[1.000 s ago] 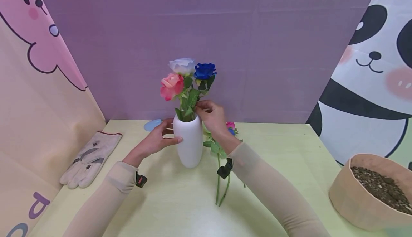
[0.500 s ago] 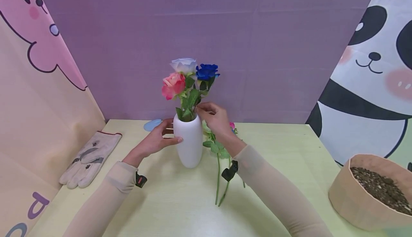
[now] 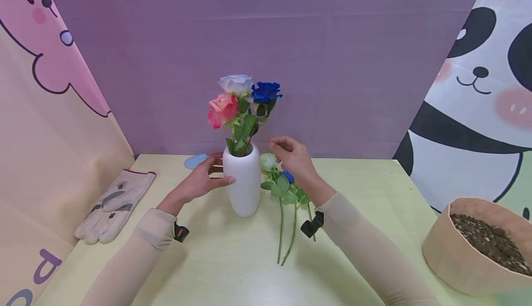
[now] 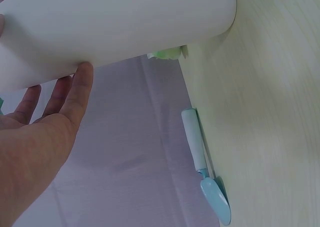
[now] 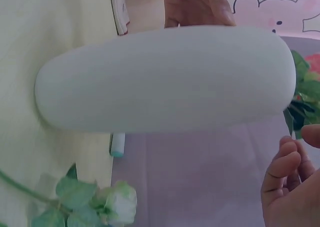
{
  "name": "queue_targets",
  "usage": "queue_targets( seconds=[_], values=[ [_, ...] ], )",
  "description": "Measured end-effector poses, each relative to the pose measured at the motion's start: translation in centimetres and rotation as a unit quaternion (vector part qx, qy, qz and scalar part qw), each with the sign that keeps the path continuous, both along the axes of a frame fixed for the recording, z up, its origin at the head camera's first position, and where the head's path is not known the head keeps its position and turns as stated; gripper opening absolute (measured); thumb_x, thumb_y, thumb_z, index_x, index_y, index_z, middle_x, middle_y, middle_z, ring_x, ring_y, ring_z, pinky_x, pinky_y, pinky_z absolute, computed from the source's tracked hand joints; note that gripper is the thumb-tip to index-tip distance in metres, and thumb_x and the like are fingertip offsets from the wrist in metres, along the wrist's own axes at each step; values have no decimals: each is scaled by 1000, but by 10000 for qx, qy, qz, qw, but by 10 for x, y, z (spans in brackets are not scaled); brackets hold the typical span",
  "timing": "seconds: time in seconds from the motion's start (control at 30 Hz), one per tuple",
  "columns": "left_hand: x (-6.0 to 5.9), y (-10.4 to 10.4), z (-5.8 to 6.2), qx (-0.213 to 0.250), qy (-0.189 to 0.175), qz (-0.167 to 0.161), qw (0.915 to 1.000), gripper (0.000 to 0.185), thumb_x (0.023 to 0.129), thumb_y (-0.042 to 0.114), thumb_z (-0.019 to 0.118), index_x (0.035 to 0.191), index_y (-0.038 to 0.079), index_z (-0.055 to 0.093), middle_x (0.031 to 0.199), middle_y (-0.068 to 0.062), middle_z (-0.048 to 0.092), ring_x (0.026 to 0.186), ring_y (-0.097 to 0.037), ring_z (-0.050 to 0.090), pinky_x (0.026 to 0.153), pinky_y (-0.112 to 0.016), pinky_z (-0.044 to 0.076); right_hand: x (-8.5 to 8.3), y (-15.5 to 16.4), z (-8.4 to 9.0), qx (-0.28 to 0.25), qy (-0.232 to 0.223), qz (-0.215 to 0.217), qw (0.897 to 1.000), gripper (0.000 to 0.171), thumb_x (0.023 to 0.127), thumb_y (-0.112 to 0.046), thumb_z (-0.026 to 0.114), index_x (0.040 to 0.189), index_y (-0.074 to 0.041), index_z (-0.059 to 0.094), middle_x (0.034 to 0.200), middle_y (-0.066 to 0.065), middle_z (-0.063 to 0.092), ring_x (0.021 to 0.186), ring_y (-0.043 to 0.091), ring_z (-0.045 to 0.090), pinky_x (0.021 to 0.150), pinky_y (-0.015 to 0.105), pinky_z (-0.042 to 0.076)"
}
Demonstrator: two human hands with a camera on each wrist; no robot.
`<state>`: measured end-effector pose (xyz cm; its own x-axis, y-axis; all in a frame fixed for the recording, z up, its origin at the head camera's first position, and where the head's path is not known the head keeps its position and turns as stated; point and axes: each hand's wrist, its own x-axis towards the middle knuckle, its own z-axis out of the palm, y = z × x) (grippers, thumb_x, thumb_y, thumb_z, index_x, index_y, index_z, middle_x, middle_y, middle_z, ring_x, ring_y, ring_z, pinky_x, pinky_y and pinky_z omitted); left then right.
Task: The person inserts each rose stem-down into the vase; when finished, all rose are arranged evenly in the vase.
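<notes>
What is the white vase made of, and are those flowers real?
The white vase looks like ceramic with a matte glaze: smooth, even, no shine or seams. It could be plastic; the pictures can't settle that. The left hand holds its side. The flowers seem fake, likely fabric petals and plastic stems: the blue is unnaturally vivid, and the loose stems on the table look stiff.

Work gloves [image 3: 113,204], blue trowel [image 3: 196,161], soil tub [image 3: 478,246]
</notes>
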<state>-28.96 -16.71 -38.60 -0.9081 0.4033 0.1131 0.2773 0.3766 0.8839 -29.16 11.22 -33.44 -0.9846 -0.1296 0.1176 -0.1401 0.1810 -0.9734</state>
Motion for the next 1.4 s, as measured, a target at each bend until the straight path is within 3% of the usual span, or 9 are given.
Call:
queue_targets(
  seconds=[0.2,0.47,0.8,1.0,1.17,1.4],
  values=[
    [-1,-1,-1,2,-60,6,10000,80,87,33,78,151,18,33,142,-9,49,136,-34,49,102,-50,54,-1,18,-4,257,-141,86,9995,32,99,-36,63,122,-14,65,116,13,67,72,15,52,55,21,42],
    [-2,-1,-2,28,-27,-1,10000,79,88,31,78,151,18,33,141,-11,49,135,-35,50,101,-49,54,-2,42,-14,946,-276,48,9951,31,101,-34,59,124,-14,65,108,7,67,81,19,56,58,27,45],
    [0,-1,-1,9,-43,2,10000,80,87,34,78,151,19,33,141,-8,49,135,-34,50,102,-50,53,-13,67,-35,1204,-569,-8,9911,34,101,-34,59,127,-12,63,122,15,65,82,20,57,58,26,46],
    [0,0,0,-21,-52,12,10000,80,87,35,79,151,20,33,141,-7,49,135,-33,50,102,-50,53,-18,84,-50,1290,-772,-54,9886,37,103,-30,56,131,-7,60,119,18,64,81,20,59,58,25,45],
    [-1,-1,-1,-43,-65,23,10000,81,87,37,78,151,20,32,141,-7,49,135,-33,49,103,-50,53,-21,98,-63,1380,-959,-123,9857,35,103,-27,53,130,-6,60,123,19,64,91,28,61,60,26,45],
    [-1,-1,-1,-79,-46,29,10000,81,87,37,78,151,20,32,141,-7,49,135,-33,50,102,-50,53,-27,112,-82,1454,-1100,-91,9832,37,104,-29,53,131,-5,59,121,18,65,90,23,61,63,26,48]
  ],
)
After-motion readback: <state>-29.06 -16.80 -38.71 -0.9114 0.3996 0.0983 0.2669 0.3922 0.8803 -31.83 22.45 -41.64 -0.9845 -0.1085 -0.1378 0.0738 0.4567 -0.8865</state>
